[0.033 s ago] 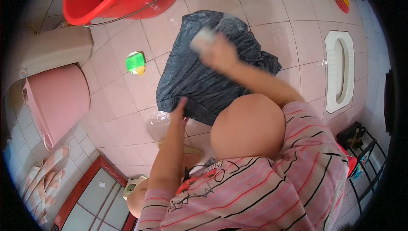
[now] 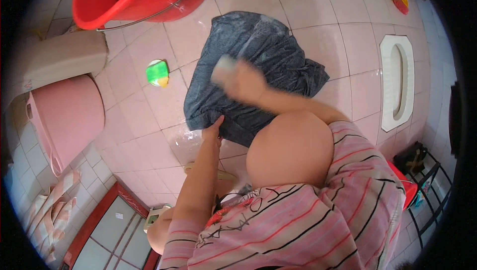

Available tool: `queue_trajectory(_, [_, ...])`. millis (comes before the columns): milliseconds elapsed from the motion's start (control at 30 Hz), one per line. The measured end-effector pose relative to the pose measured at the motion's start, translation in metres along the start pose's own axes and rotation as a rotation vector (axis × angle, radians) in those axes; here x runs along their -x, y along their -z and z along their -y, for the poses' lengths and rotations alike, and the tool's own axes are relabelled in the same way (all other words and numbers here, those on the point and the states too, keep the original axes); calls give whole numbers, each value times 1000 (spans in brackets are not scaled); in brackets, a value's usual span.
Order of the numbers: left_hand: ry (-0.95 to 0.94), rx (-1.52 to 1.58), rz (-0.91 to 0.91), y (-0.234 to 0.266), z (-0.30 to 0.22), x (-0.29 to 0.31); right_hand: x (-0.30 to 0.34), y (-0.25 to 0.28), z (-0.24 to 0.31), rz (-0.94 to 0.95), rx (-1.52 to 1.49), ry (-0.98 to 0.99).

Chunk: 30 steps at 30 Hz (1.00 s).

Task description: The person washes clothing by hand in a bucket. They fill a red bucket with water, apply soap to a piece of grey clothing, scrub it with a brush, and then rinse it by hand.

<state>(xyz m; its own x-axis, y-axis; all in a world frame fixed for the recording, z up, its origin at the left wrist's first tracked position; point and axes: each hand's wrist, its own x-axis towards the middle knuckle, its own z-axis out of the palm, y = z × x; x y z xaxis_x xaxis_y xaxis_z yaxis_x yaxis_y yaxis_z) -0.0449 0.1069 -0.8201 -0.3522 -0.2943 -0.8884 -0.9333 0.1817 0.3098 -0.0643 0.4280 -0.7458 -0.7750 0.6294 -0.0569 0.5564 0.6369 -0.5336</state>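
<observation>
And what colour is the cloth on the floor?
Dark blue-grey cloth, clearest in the head view.

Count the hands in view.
2: left hand at the gray cloth's near edge; right hand over the cloth, holding a pale block. No others visible.

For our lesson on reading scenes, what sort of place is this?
Probably a bathroom: a long white ridged squat toilet is set in the pink tiled floor, with a large red plastic bucket nearby.
</observation>
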Motion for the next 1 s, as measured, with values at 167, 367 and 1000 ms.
queue_trajectory(167, [-233, -303, 46, 40, 1, -32, 18, -31, -20, 242, 136, 72])
queue_trajectory(367, [-293, -329, 100, 20, 6, 3, 2, -46, -67, -44, 183, 17])
queue_trajectory(1000, [-431, -796, -54, 51, -4, -15, 93, -91, 29, 400, -18, 683])
